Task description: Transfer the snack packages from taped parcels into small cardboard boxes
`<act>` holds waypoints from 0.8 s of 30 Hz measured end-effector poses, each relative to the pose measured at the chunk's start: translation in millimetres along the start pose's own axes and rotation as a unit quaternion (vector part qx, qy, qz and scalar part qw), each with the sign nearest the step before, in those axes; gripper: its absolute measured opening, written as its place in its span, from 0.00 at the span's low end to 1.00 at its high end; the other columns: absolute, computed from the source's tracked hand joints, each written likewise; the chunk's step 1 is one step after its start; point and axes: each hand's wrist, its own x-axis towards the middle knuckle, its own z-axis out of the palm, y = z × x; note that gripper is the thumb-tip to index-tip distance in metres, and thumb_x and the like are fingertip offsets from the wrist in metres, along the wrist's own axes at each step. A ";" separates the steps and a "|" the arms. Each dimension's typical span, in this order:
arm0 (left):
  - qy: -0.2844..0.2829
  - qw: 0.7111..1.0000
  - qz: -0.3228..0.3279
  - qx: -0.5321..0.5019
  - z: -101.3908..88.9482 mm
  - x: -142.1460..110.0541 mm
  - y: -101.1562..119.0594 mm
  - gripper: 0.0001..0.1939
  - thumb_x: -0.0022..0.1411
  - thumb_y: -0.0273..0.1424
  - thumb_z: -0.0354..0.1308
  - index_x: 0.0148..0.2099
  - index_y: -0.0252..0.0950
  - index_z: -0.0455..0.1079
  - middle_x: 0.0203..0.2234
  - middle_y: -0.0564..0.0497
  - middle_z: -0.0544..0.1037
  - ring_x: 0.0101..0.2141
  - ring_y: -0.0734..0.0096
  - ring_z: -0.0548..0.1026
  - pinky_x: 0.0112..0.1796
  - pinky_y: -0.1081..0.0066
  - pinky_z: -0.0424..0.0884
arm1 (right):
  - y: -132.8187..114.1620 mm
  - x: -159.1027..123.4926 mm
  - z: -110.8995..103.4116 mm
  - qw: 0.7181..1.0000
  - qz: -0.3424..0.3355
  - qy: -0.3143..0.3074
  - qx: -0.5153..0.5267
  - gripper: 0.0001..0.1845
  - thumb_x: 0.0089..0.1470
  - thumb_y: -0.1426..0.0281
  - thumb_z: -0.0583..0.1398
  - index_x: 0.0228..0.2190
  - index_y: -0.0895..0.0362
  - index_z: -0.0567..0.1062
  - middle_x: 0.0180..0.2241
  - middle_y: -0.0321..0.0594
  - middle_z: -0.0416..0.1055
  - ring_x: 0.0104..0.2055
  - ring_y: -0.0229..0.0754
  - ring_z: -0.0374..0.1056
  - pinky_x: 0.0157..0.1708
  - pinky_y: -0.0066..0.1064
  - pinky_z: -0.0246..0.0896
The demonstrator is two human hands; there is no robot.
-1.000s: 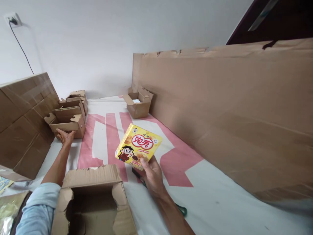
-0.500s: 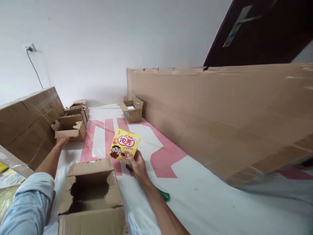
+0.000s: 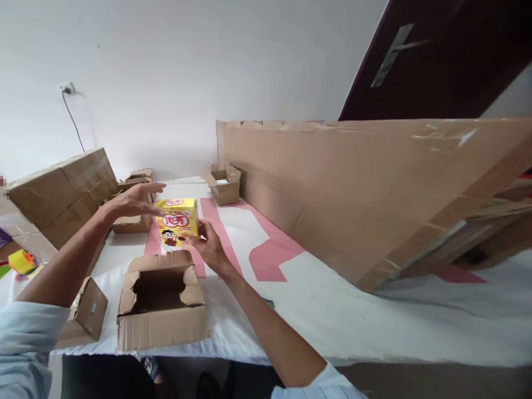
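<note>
A yellow snack box [image 3: 177, 224] with a cartoon figure and red-outlined lettering is raised above the table, gripped at its lower right by my right hand [image 3: 211, 246]. Close to its upper left side is my left hand [image 3: 135, 200], open with fingers apart. The thumb overlaps the box's left edge; whether it touches, I cannot tell. Nearer to me stands an open cardboard carton [image 3: 162, 327], its flaps folded out and its inside dark. Behind my left hand, a row of open small cartons [image 3: 133, 224] is partly hidden.
A large cardboard box [image 3: 66, 191] stands at the left and a long cardboard panel [image 3: 311, 194] at the right. Another small carton [image 3: 226, 193] sits by the wall. A brown carton [image 3: 89, 310] and a yellow-orange object [image 3: 22, 261] lie left. My right forearm partly hides a green object [image 3: 269, 303].
My left hand has left the small carton at the left and come over to the snack box. My right hand has carried the snack box leftward and turned it more upright.
</note>
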 end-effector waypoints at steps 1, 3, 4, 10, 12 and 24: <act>-0.026 0.999 0.006 0.027 -0.6 -1.6 15.7 0.40 0.58 0.45 0.76 0.69 0.40 0.73 0.64 0.40 0.80 0.57 0.51 0.80 0.56 0.59 0.75 | -3.8 3.1 9.3 1.000 -0.006 -0.025 -0.005 0.30 0.54 0.56 0.73 0.54 0.50 0.74 0.51 0.42 0.81 0.51 0.49 0.78 0.49 0.42 0.79; -0.072 0.993 -0.004 0.090 -0.4 -7.9 36.6 0.32 0.58 0.42 0.74 0.62 0.39 0.76 0.55 0.44 0.84 0.49 0.57 0.81 0.49 0.63 0.75 | -8.1 7.8 25.2 0.997 -0.015 -0.068 -0.017 0.29 0.55 0.56 0.71 0.56 0.49 0.73 0.51 0.41 0.80 0.49 0.47 0.78 0.49 0.41 0.78; -0.084 0.990 -0.012 0.116 -0.5 -12.0 40.4 0.26 0.58 0.40 0.73 0.57 0.38 0.77 0.49 0.46 0.85 0.44 0.60 0.80 0.44 0.65 0.73 | -8.6 9.1 30.6 0.996 -0.017 -0.081 -0.027 0.30 0.56 0.57 0.71 0.57 0.49 0.73 0.52 0.41 0.80 0.49 0.47 0.77 0.49 0.41 0.77; -0.029 0.979 -0.100 0.178 -11.5 -35.9 -24.0 0.20 0.54 0.42 0.72 0.43 0.37 0.73 0.39 0.50 0.81 0.38 0.64 0.76 0.37 0.70 0.66 | 2.5 -11.2 15.5 0.988 0.011 -0.058 -0.139 0.38 0.56 0.56 0.70 0.64 0.52 0.72 0.62 0.51 0.76 0.63 0.55 0.73 0.63 0.51 0.71; -0.008 0.970 -0.157 0.186 -12.6 -43.6 -61.2 0.21 0.50 0.43 0.73 0.42 0.37 0.74 0.41 0.49 0.82 0.40 0.62 0.77 0.38 0.70 0.67 | 8.8 -31.4 -1.4 0.986 0.035 -0.050 -0.155 0.36 0.59 0.53 0.68 0.65 0.51 0.73 0.64 0.52 0.74 0.67 0.56 0.71 0.65 0.52 0.70; 0.027 0.952 -0.303 0.019 35.7 -74.1 -189.3 0.22 0.35 0.36 0.72 0.37 0.39 0.76 0.32 0.51 0.84 0.42 0.47 0.84 0.41 0.62 0.81 | 13.0 -106.9 -29.3 0.986 0.137 -0.073 -0.067 0.36 0.62 0.44 0.67 0.62 0.51 0.76 0.61 0.53 0.79 0.63 0.57 0.76 0.61 0.51 0.75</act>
